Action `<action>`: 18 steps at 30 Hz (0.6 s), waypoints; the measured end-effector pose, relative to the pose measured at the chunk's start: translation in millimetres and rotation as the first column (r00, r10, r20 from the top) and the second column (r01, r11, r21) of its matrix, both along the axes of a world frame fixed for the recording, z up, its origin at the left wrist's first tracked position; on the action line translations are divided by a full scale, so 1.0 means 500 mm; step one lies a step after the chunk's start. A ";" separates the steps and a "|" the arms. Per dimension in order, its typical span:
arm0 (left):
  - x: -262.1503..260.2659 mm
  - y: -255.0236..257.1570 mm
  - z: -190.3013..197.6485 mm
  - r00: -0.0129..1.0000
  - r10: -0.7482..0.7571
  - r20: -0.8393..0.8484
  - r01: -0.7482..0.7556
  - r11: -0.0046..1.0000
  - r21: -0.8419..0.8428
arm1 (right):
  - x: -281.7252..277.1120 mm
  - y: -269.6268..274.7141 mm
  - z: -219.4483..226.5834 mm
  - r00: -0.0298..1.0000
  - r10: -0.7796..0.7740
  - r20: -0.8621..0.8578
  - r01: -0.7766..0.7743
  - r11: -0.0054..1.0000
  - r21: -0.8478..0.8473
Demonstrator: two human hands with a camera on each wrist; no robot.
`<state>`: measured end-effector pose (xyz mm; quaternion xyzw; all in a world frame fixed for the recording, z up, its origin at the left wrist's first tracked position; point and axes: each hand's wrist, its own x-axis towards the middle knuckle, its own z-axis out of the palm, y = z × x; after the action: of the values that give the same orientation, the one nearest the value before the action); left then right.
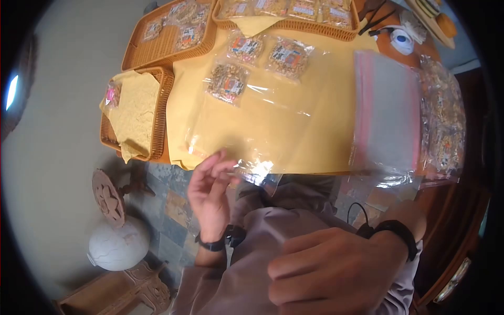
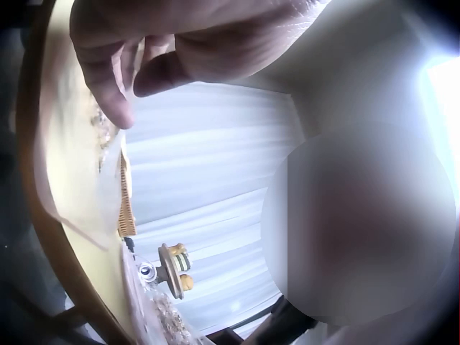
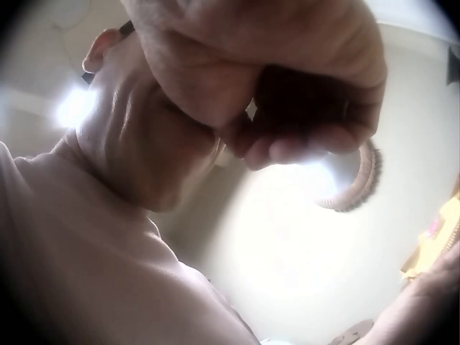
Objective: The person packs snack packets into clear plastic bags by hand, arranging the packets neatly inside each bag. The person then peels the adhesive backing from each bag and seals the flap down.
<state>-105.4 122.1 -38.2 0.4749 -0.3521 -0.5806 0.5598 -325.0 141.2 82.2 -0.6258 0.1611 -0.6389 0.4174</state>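
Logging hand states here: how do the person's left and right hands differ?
The left hand is raised at the table edge, fingers loosely curled beside a clear plastic bag; the right hand lies low near the body, curled into a fist, holding nothing visible. Both wear dark wristbands.

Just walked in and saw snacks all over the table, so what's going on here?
A person sits at a table under a yellow cloth. Their left hand pinches the near edge of a clear empty plastic bag lying on it. The right hand rests curled in the lap, holding nothing visible. Three small clear packets of nuts lie beyond, with brown wicker trays and a stack of red-edged bags alongside.
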 end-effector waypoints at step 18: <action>0.155 -0.500 0.143 0.831 -0.130 0.541 0.188 0.981 -0.054 | -0.252 -0.076 0.094 0.319 0.618 -0.718 -0.810 0.571 0.132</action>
<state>-28.1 -128.1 33.4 0.5568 -0.5622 -0.4506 0.4134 -451.1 103.4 129.0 -0.8677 -0.0734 -0.1109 0.4790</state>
